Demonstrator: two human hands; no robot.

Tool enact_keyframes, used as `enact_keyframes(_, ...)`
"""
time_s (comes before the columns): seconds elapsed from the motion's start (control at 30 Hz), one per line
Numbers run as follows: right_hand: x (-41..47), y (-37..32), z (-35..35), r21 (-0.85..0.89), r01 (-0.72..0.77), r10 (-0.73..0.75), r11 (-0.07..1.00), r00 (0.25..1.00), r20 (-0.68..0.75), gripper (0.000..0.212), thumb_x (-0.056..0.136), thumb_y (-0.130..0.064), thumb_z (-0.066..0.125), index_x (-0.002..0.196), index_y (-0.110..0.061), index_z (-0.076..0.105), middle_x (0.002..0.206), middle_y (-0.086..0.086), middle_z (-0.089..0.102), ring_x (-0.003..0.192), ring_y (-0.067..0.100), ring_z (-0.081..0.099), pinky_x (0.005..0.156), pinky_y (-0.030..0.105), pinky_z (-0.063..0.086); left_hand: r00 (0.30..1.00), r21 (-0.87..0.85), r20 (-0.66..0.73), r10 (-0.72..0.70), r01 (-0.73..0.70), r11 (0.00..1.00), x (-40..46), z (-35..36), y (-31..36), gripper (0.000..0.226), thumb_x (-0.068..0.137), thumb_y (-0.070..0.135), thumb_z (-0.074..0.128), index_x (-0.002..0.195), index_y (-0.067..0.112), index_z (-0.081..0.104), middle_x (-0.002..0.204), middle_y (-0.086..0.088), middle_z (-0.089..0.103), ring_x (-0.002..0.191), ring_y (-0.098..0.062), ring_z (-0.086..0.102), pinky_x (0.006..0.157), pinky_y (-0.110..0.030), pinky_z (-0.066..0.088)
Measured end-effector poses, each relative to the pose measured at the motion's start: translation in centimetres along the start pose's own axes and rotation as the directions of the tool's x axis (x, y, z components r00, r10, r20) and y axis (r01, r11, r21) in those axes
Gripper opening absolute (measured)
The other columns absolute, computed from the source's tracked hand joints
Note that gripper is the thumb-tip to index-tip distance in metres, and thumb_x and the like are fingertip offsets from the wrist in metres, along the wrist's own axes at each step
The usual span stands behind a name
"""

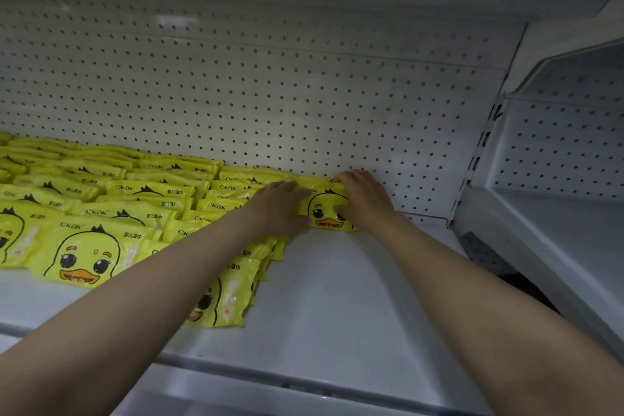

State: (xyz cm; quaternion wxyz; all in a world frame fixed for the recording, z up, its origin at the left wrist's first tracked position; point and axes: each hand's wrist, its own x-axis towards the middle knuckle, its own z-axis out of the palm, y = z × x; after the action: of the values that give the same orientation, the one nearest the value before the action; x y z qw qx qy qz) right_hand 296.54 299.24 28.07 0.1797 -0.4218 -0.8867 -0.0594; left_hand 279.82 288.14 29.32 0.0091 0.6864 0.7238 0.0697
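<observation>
A yellow wipes pack (326,209) with a duck face lies flat near the back of the white shelf (337,297), against the pegboard. My left hand (280,206) lies on its left edge with the fingers stretched over the neighbouring packs. My right hand (363,199) holds the pack's right side, fingers curled over its top edge and thumb on the duck face. Several more yellow duck packs (84,253) fill the shelf's left part in overlapping rows. My left forearm hides some of them.
A white pegboard back wall (270,95) rises behind the shelf. An upright post (479,145) at the right separates this bay from another white shelf (557,223). Bare shelf surface lies in front of and right of the packs.
</observation>
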Motion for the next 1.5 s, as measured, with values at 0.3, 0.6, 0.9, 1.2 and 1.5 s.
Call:
enact_keyframes(0.3, -0.2, -5.1, -5.5, -0.018, -0.031, 0.032, 0.999, 0.998, 0.061, 0.058, 0.087, -0.034, 0.067, 0.138, -0.019, 0.045, 0.138, 0.009, 0.047, 0.127, 0.028, 0.042, 0.097, 0.041, 0.043, 0.983, -0.191, -0.167, -0.078, 0.045, 0.981, -3.2, -2.6, -2.6, 0.063, 0.087, 0.036, 0.066, 0.144, 0.024, 0.041, 0.145, -0.007, 0.045, 0.134, -0.025, 0.039, 0.106, -0.037, 0.038)
enact_keyframes(0.6, -3.2, -21.8, -10.8, 0.215, 0.191, -0.189, 0.958, 0.982, -0.032, 0.046, 0.089, -0.037, 0.067, 0.131, -0.025, 0.054, 0.135, 0.005, 0.053, 0.124, 0.025, 0.049, 0.096, 0.035, 0.043, 0.907, -0.186, -0.338, -0.249, 0.195, 0.963, -17.8, -8.0, -12.2, 0.059, 0.081, 0.031, 0.073, 0.135, 0.021, 0.052, 0.136, -0.01, 0.055, 0.121, -0.029, 0.052, 0.095, -0.038, 0.046)
enact_keyframes(0.9, -10.6, -43.9, -9.7, 0.339, 0.487, -0.477, 0.805, 0.871, -0.12, 0.046, 0.089, -0.039, 0.065, 0.131, -0.022, 0.056, 0.137, 0.0, 0.056, 0.131, 0.022, 0.044, 0.105, 0.033, 0.034, 0.772, -0.207, -0.446, -0.453, 0.404, 0.891, -40.5, -10.0, -23.8, 0.051, 0.088, 0.039, 0.064, 0.134, 0.021, 0.053, 0.133, -0.011, 0.058, 0.123, -0.03, 0.051, 0.098, -0.038, 0.042)
enact_keyframes(1.2, -16.6, -60.8, -6.7, 0.497, 0.597, -0.615, 0.63, 0.774, -0.15, 0.057, 0.084, -0.059, 0.051, 0.132, -0.03, 0.052, 0.136, -0.002, 0.054, 0.128, 0.022, 0.045, 0.104, 0.042, 0.039, 0.632, -0.167, -0.563, -0.533, 0.545, 0.822, -58.5, -9.4, -31.0, 0.054, 0.086, 0.039, 0.065, 0.135, 0.021, 0.052, 0.123, -0.007, 0.062, 0.114, -0.027, 0.054, 0.093, -0.04, 0.044)
enact_keyframes(1.5, -14.3, -75.5, -1.9, 0.49, 0.671, -0.732, 0.556, 0.675, -0.095, 0.054, 0.091, -0.051, 0.059, 0.139, -0.031, 0.047, 0.137, -0.004, 0.05, 0.129, 0.021, 0.041, 0.105, 0.039, 0.039, 0.541, -0.072, -0.567, -0.621, 0.719, 0.691, -66.0, -6.6, -42.3, 0.051, 0.089, 0.04, 0.061, 0.135, 0.022, 0.051, 0.137, -0.01, 0.051, 0.126, -0.031, 0.046, 0.104, -0.044, 0.04)
